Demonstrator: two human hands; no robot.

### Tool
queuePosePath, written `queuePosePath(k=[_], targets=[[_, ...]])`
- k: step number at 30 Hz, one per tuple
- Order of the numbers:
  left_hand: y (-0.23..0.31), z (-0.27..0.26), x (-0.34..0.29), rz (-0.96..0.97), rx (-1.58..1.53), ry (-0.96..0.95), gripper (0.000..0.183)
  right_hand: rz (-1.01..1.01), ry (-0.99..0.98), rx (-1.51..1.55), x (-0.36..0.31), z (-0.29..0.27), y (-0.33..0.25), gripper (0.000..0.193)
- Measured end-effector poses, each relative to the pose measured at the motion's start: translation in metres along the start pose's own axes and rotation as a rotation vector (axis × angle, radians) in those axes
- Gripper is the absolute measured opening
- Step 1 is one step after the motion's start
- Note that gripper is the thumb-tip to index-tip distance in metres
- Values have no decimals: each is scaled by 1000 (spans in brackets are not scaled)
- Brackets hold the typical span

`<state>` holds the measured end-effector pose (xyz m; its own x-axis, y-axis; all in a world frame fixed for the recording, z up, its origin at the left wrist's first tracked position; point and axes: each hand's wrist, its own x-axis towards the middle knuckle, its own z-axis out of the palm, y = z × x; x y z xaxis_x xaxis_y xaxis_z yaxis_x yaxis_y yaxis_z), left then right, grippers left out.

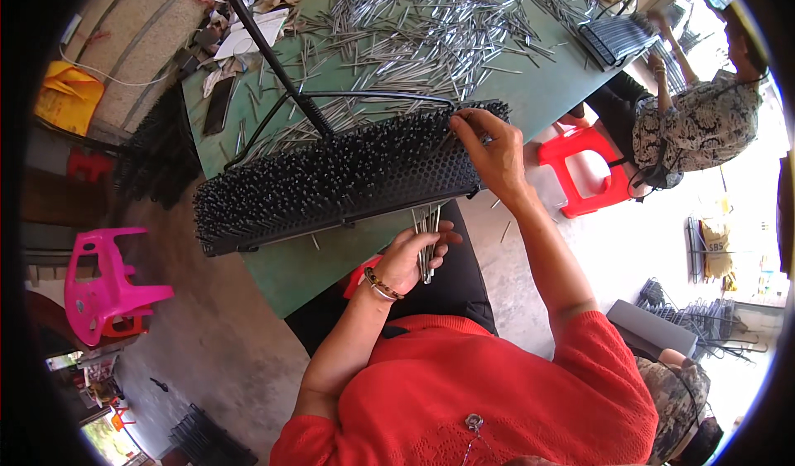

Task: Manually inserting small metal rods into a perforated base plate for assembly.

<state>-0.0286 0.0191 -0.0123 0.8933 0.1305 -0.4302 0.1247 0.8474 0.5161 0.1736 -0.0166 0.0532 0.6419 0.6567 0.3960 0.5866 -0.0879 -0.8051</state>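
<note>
A long black rack (410,178) with a perforated face lies tilted across the near edge of the green table (286,280). Dark rod ends stick out of most of its holes, while bare holes show toward the right end. My left hand (402,265) is closed around a bundle of thin metal rods (426,255) just below the rack's lower edge. At the rack's upper right end is my right hand (499,156), thumb and fingers pinched together against the rod ends. Whatever lies between those fingertips is too small to make out.
Loose metal rods (431,31) are heaped over the far tabletop. A dark phone-like slab (218,106) lies at the left edge. Another person (696,127) works at a second black rack (619,37) on the right, near a red stool (609,194). A pink stool (83,288) stands left.
</note>
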Motion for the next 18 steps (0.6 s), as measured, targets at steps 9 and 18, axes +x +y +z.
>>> queuePosePath(k=[9, 18], targets=[[-2, 2, -1, 6, -33, -16, 24, -296, -47, -140, -3, 9, 11, 15], [-1, 1, -1, -20, -132, -71, 25, -273, -93, -123, -7, 11, 12, 18]])
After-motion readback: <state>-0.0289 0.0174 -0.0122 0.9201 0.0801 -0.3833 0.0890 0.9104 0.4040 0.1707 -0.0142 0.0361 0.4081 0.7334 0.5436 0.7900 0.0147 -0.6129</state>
